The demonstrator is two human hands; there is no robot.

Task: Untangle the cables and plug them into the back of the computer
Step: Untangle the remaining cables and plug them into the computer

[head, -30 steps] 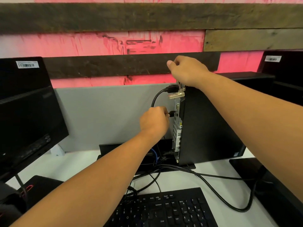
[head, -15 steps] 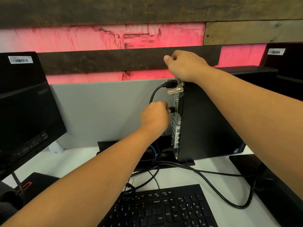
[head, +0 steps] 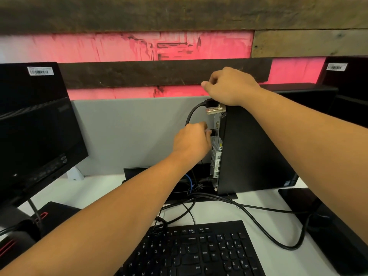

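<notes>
A black computer tower (head: 253,152) stands upright on the white desk (head: 95,192), its rear port panel (head: 217,148) facing left. My left hand (head: 192,141) pinches a small black plug (head: 212,133) against the middle of that panel. My right hand (head: 231,86) grips the tower's top rear corner, fingers curled over it. Just under that hand a thick black cable (head: 192,112) is plugged in beside a brass padlock (head: 216,110). More black cables (head: 258,222) loop loosely across the desk from the tower's base.
A black keyboard (head: 199,251) lies at the front. A black monitor (head: 33,126) stands at left, another dark monitor base (head: 326,226) at right. A blue cable (head: 189,181) and a black box (head: 139,173) sit behind the tower against a grey partition (head: 129,136).
My left hand has stayed pressed at the middle port with the plug. The right hand keeps its grip on the tower's top corner. The view shifted slightly.
</notes>
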